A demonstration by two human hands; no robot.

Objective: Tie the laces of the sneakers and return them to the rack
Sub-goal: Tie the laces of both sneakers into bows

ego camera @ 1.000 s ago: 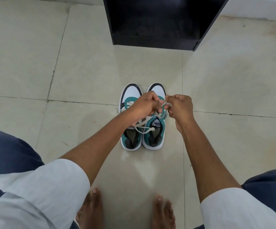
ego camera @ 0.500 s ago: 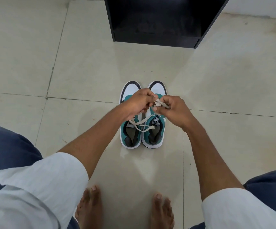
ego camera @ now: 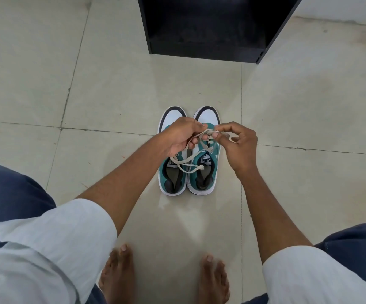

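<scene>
Mid-tie, centre frame: both sneakers (ego camera: 187,159) sit side by side on the floor (ego camera: 90,84), toes toward the black rack (ego camera: 210,27) at top centre. Left hand (ego camera: 181,137) & right hand (ego camera: 238,143) meet over the right-side shoe, fingers (ego camera: 216,134) clamped on its cream laces (ego camera: 204,145), strands crossing btwn them. No finished bow visible yet, so I'd call it early. Left-side shoe's lace (ego camera: 181,164) trails loose across both collars, prob untied. Rack return not started. Tongue label (ego camera: 207,160) reads "PUMA", upside down.
</scene>
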